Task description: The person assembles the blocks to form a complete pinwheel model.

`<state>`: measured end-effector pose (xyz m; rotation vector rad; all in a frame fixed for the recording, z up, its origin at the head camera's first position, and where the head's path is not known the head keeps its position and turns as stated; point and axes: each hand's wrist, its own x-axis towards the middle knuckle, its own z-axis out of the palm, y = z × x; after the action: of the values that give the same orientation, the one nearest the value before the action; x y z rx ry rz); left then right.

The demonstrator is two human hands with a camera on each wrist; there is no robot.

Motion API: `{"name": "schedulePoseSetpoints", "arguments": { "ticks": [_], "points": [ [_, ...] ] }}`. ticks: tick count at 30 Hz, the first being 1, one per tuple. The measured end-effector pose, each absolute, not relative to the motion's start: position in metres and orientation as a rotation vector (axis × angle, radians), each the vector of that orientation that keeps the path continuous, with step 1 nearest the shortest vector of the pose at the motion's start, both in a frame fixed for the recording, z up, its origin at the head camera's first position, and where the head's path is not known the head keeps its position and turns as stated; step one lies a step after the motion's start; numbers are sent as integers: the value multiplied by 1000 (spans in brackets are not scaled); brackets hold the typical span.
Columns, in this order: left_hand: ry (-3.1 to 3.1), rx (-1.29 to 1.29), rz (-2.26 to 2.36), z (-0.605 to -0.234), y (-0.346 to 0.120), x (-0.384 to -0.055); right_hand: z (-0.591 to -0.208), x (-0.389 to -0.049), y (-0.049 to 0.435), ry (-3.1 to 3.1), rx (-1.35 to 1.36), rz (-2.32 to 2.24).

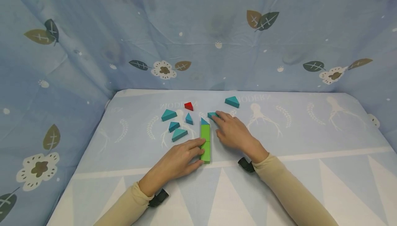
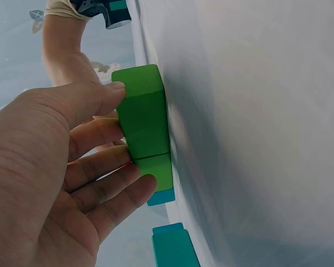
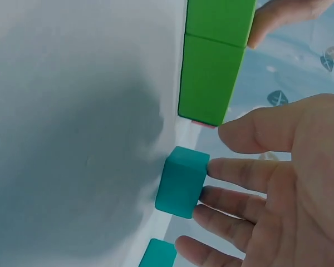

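Observation:
Two green blocks, a near one (image 1: 207,156) and a far one (image 1: 205,131), lie end to end in a line on the table. A small blue triangular block (image 1: 204,121) adjoins their far end. Along the left side of the green blocks, my left hand (image 1: 178,158) rests its fairly straight fingertips, with the thumb by the near end. My right hand (image 1: 234,131) touches a teal triangular block (image 3: 182,182) with extended fingertips, just right of the blue triangle. Its thumb stays apart from that block, and the fingers partly cover the block in the head view.
Left of the green line lie several teal and blue triangular blocks (image 1: 179,135). A red block (image 1: 189,106) sits farther back. Another teal triangular block (image 1: 232,101) lies near the back edge of the cloth-covered table (image 1: 297,126). Patterned blue curtains (image 1: 198,29) hang behind and beside it.

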<state>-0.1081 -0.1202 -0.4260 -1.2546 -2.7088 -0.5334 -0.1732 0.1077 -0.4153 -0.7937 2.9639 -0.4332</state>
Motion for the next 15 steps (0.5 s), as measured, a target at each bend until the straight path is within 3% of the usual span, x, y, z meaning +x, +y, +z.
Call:
{"name": "schedulePoseSetpoints", "arguments": {
  "ticks": [15],
  "points": [
    [-2713,-1257,-519,-428,-120,-109,-412,-171,106,2982,-791,-457]
  ]
}}
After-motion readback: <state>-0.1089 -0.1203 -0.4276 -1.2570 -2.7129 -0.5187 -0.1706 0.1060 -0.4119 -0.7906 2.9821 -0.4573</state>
